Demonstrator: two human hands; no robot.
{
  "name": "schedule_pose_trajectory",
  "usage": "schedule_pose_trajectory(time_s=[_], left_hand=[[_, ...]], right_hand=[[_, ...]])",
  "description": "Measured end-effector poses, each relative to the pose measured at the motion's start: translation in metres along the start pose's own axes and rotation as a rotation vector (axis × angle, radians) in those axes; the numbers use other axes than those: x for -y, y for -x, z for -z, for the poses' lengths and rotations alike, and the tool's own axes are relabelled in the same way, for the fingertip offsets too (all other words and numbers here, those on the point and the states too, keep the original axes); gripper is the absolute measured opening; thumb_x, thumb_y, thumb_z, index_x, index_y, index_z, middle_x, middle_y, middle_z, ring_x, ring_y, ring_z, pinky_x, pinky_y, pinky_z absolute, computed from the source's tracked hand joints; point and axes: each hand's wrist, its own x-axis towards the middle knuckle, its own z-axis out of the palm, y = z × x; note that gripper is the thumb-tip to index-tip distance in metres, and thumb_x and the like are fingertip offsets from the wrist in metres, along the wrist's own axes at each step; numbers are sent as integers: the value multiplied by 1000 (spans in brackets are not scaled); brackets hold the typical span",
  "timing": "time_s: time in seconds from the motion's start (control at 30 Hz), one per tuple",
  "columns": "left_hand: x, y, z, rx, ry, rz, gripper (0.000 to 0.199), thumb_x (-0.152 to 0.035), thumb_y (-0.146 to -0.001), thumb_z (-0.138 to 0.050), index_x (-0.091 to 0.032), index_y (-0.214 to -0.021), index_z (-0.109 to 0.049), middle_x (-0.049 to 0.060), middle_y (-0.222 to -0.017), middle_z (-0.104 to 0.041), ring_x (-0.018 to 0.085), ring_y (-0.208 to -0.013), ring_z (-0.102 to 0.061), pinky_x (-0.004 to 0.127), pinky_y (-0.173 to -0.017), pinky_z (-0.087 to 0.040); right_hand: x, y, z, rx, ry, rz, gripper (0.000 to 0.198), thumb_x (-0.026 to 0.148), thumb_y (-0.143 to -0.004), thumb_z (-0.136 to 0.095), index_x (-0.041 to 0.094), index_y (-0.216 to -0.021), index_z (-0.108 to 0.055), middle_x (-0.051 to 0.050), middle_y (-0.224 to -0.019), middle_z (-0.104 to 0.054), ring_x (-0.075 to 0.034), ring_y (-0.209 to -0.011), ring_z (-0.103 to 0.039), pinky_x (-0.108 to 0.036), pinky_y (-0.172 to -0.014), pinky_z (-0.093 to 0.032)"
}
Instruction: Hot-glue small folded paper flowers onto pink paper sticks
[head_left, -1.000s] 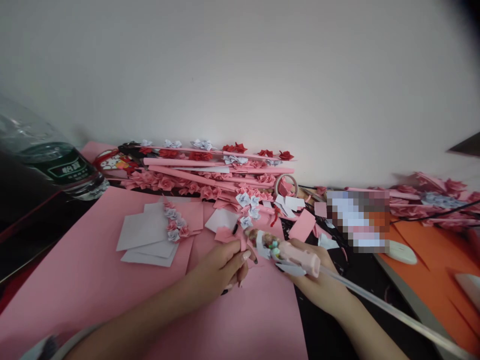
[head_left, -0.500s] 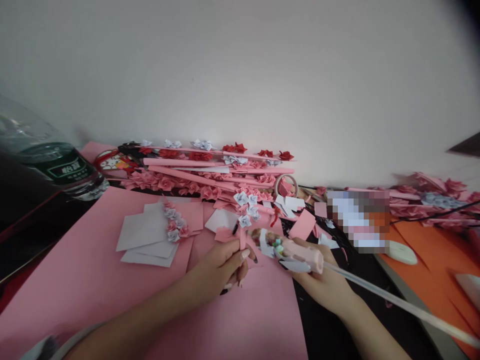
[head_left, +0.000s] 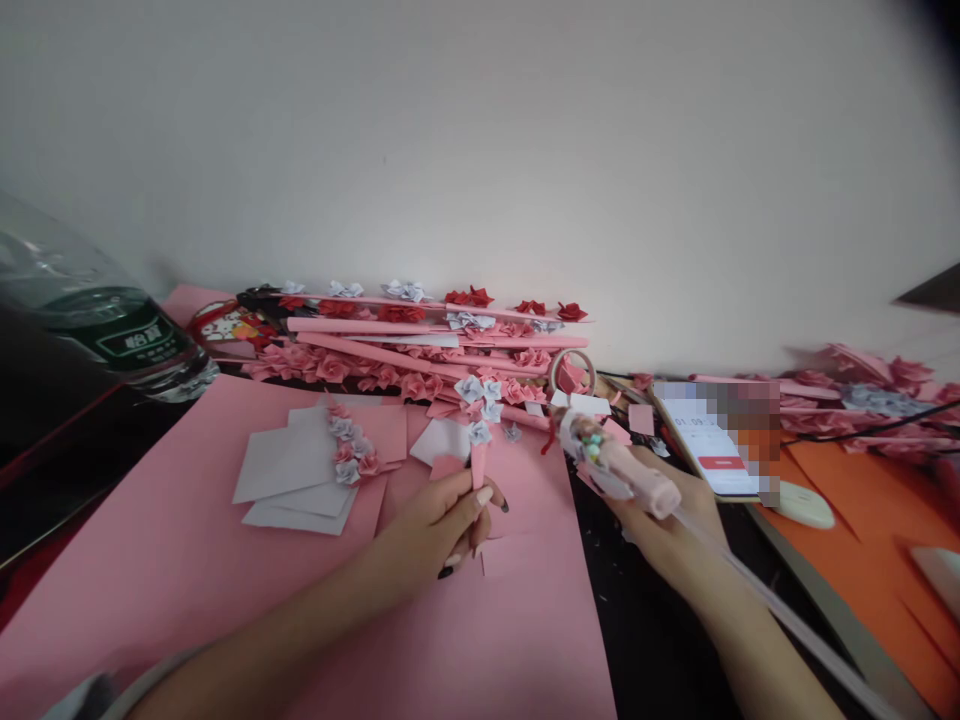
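My left hand (head_left: 442, 525) is closed around the pink rolled-paper stem (head_left: 478, 468) of a small bunch of pale paper flowers (head_left: 481, 400), held upright above the pink sheet. In my right hand (head_left: 675, 530) is a pale pink hot glue gun (head_left: 626, 470) decorated with colourful bits, its nozzle pointing up and left. A long translucent glue stick (head_left: 780, 605) runs out of its back end. The gun is apart from the flowers, to their right. Under my left hand lies a large pink paper sheet (head_left: 300, 620).
White paper squares (head_left: 292, 465) and a pink-and-pale flower spray (head_left: 351, 450) lie left. Finished paper flower stems (head_left: 375, 340) are piled along the wall. A tape roll (head_left: 572, 373), phone (head_left: 709, 445), white mouse (head_left: 802, 505) and orange paper (head_left: 870, 500) are right; a water bottle (head_left: 112, 320) is left.
My right hand has drawn the glue gun to the right, away from the flower stem. My left hand has shifted the flowers slightly left. The phone's screen shows more clearly.
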Motion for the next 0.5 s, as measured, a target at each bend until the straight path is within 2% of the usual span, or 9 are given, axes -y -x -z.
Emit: schedule_pose_trajectory(time_s=[0.13, 0.27, 0.4, 0.5], left_hand=[[-2, -1, 1, -87, -12, -6, 26, -40, -88, -43, -17, -90, -54, -7, -58, -46, 4, -38, -29, 18, -39, -23], [-1, -1, 2, -127, -12, -4, 26, -40, -88, -42, -17, -91, -54, -7, -59, -46, 4, -39, -30, 18, -39, -22], [-2, 0, 2, -127, -9, -11, 26, -39, -88, -43, -16, -90, -54, -6, -59, -46, 4, -39, -30, 18, -39, -20], [-3, 0, 1, -135, -19, -7, 26, -39, -89, -43, -16, -90, -54, -6, -59, -46, 4, -39, -29, 19, -39, -21]], right_hand=[[-17, -7, 5, -43, 208, -37, 31, 31, -81, -54, 19, -109, -58, -7, -92, -67, -22, -77, -64, -30, -64, -48], [-39, -11, 2, -22, 363, -12, 44, 19, -75, -52, 17, -118, -50, -12, -110, -63, -28, -97, -61, -39, -81, -49], [-49, -11, -1, 35, 493, 15, 54, 12, -66, -51, 15, -121, -49, -13, -111, -61, -31, -99, -57, -45, -82, -48], [-46, -10, -1, -4, 496, 45, 52, 15, -69, -53, 16, -121, -50, -13, -110, -58, -31, -99, -55, -47, -83, -47]])
